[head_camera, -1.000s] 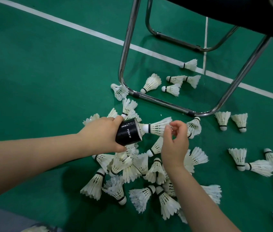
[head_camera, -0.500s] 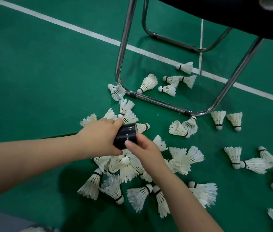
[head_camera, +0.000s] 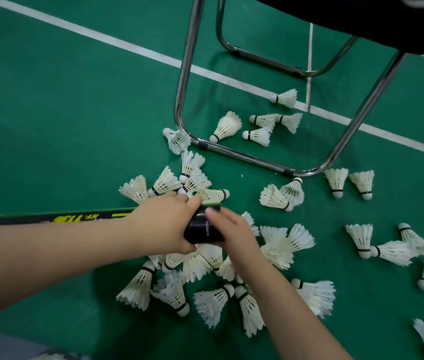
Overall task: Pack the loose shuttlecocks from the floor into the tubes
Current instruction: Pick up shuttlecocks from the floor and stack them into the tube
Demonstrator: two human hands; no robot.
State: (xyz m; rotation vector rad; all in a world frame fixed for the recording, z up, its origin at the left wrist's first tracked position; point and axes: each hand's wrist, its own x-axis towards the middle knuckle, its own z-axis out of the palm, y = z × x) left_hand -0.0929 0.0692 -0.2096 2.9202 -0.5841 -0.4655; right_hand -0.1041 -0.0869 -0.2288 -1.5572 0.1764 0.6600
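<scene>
On the green court floor (head_camera: 50, 131), a black tube (head_camera: 57, 218) with yellow lettering lies on its side. It runs from the far left toward the middle, partly hidden behind the left forearm. The left hand (head_camera: 163, 224) grips the tube just short of its open end, with the fingers curled over the top and the thumb underneath. Beneath and around both hands is a dense heap of white shuttlecocks (head_camera: 209, 301), lying at all angles. The right hand (head_camera: 234, 232) is at the mouth of the tube. Its fingers (head_camera: 212, 213) are blurred but look fairly straight, laid across the opening, and they hold nothing that can be made out. A white court line (head_camera: 117, 40) crosses the floor diagonally behind. Up and to the right stands a chair with a chrome tube frame (head_camera: 244, 154) and a dark seat (head_camera: 348, 19), with several shuttlecocks (head_camera: 227, 126) lying under it. More loose ones (head_camera: 387, 252) are scattered well apart on the right.
</scene>
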